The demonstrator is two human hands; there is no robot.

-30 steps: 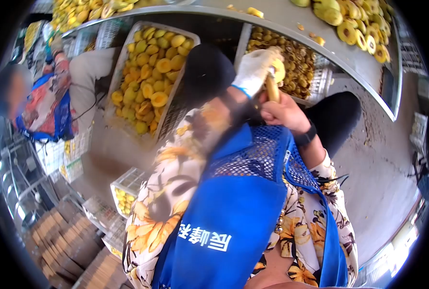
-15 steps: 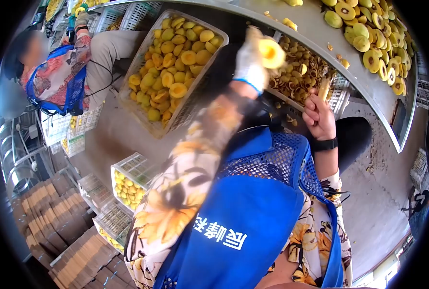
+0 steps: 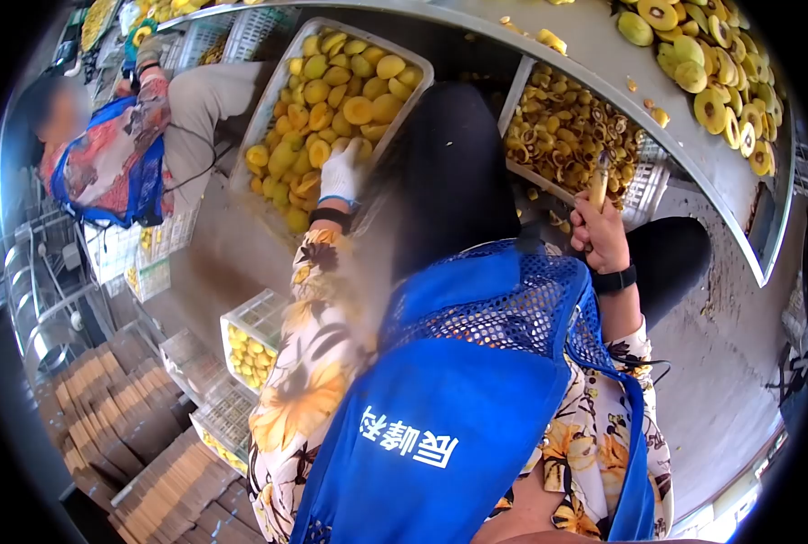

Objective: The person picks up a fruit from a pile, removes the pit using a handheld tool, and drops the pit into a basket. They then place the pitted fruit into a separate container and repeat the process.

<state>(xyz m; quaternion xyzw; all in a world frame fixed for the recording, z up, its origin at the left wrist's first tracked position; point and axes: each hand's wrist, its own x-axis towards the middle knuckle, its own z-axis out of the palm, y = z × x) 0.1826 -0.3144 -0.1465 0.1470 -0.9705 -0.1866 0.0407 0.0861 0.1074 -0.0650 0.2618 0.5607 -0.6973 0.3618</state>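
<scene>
My left hand (image 3: 338, 174), in a white glove, reaches into a large pale crate (image 3: 233, 177) full of yellow fruit halves (image 3: 357, 111). Its fingers are stretched out and slightly blurred, low over the halves at the crate's right side. No fruit is plainly seen in its grasp. My right hand (image 3: 599, 234) is bare and closed around a small tool with a wooden handle (image 3: 598, 188). The tool points away from me, and its narrow dark tip lies over a crate (image 3: 511, 100) of brown pits and fruit scraps (image 3: 558, 131).
A metal table (image 3: 594, 54) curves across the front, bearing cut fruit with dark centres (image 3: 710, 107) at right. Another person (image 3: 118, 150) sits at the left. Smaller crates of fruit (image 3: 252, 349) and stacked brown cardboard (image 3: 105, 408) stand at lower left.
My left hand has moved left from above the scrap crate to the crate of halves. The fruit half it held is no longer plainly visible in it. My right hand has lowered slightly, still gripping the tool.
</scene>
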